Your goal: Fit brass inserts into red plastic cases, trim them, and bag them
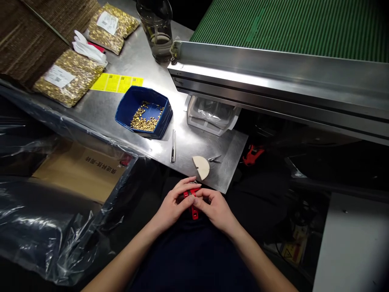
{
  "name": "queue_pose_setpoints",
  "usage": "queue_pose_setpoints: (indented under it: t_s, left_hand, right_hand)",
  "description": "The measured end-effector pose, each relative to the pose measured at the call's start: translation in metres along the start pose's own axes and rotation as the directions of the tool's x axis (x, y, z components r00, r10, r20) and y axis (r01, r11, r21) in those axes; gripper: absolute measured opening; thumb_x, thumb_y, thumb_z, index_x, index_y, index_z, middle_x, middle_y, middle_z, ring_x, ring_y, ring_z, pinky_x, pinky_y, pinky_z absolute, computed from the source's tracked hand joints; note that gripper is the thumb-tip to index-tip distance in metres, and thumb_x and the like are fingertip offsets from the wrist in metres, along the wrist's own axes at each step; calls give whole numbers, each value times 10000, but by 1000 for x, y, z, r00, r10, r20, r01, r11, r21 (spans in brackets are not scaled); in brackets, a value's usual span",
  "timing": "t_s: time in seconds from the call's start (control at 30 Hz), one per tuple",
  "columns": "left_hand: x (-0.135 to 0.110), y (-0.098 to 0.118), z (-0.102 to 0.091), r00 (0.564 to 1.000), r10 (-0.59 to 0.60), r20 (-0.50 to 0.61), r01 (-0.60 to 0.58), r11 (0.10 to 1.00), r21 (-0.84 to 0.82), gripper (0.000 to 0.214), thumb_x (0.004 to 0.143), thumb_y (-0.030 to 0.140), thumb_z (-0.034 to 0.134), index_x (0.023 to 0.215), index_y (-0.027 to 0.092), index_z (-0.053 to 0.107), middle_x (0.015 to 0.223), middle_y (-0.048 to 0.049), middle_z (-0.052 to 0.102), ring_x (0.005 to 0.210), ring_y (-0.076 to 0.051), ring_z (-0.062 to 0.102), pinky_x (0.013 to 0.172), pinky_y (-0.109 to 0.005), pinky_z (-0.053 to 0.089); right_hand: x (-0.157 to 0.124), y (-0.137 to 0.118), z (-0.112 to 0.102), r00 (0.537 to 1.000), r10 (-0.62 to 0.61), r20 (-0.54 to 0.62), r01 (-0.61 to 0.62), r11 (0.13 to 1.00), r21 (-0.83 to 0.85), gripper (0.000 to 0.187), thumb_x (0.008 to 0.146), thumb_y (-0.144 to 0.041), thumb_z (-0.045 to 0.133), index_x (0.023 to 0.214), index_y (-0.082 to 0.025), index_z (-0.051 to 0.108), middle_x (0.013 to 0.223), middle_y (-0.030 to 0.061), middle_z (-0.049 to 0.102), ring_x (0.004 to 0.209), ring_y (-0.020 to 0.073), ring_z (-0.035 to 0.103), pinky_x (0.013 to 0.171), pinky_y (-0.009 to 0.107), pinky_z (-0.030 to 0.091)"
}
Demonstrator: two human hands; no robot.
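Note:
Close to my body, my left hand (177,199) and my right hand (216,206) are closed together around a small red plastic part (195,212) with some black on it. Thumbs and fingers of both hands meet on the part and hide much of it. Just beyond my fingertips, a pale half-round piece (201,167) with a small notch lies on the metal table. Beside it are small snips (215,159). Farther left rests a slim utility knife (173,146). Behind the knife stands a blue bin (123,110) holding many small brass-coloured pieces (144,123).
Bags of brass pieces (73,67), a yellow label strip (117,82) and a dark jug (158,36) occupy the back left. A metal-edged green conveyor (291,28) crosses the right, above a clear-bagged tray (212,111). Another red part (253,154) is right of the table; a plastic-lined carton (79,170) sits left.

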State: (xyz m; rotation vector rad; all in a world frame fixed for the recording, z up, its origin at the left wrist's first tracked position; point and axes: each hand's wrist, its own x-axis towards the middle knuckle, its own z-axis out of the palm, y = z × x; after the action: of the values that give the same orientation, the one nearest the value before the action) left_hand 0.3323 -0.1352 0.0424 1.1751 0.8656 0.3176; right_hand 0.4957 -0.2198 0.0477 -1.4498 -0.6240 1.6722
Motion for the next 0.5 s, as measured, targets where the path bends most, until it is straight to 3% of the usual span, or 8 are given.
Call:
queue_pose_setpoints:
  t_s: [0.1, 0.2, 0.27, 0.33, 0.5]
  left_hand:
    - [1, 1, 10, 972, -179, -153, 124, 941, -316, 302, 854, 391, 747, 1061, 184, 820, 1332, -127, 681, 1331, -358, 540, 1167, -432, 399]
    - [6, 0, 19, 898, -389, -204, 192, 766, -613, 315, 872, 401, 683, 1016, 147, 802, 1162, -135, 742, 1111, -326, 665, 1015, -456, 539]
    - [9, -1, 22, 873, -454, -178, 234, 711, -664, 335, 903, 414, 635, 1035, 142, 780, 1097, -139, 748, 926, -296, 707, 866, -485, 608]
    - [11, -2, 22, 845, -511, -158, 271, 663, -698, 334, 924, 397, 627, 1053, 120, 762, 1047, -154, 746, 825, -278, 712, 767, -482, 632]
    - [11, -4, 22, 783, -605, -144, 326, 597, -733, 354, 980, 379, 585, 1062, 74, 745, 980, -190, 744, 825, -298, 726, 682, -444, 649]
  right_hand:
    - [-1, -8, 4, 999, -41, 4, 42, 992, -121, 334, 953, -510, 636, 984, -193, 737, 821, 19, 689, 744, 164, 625, 712, 282, 504]
    - [-4, -18, 3, 990, -135, 43, 142, 928, -344, 328, 954, -463, 661, 1200, -252, 709, 1089, 43, 717, 997, 208, 662, 877, 314, 519]
    - [-8, -25, 3, 985, -154, 75, 172, 885, -433, 406, 930, -456, 705, 1297, -286, 672, 1200, 40, 704, 1101, 224, 649, 940, 328, 509]
    - [-12, -29, 2, 988, -131, 85, 156, 872, -465, 422, 912, -456, 734, 1296, -292, 675, 1187, 29, 721, 1082, 223, 665, 934, 331, 513]
    - [-18, -26, 4, 986, -137, 96, 166, 860, -482, 224, 914, -364, 751, 1109, -256, 729, 1034, -5, 735, 939, 180, 677, 841, 291, 508]
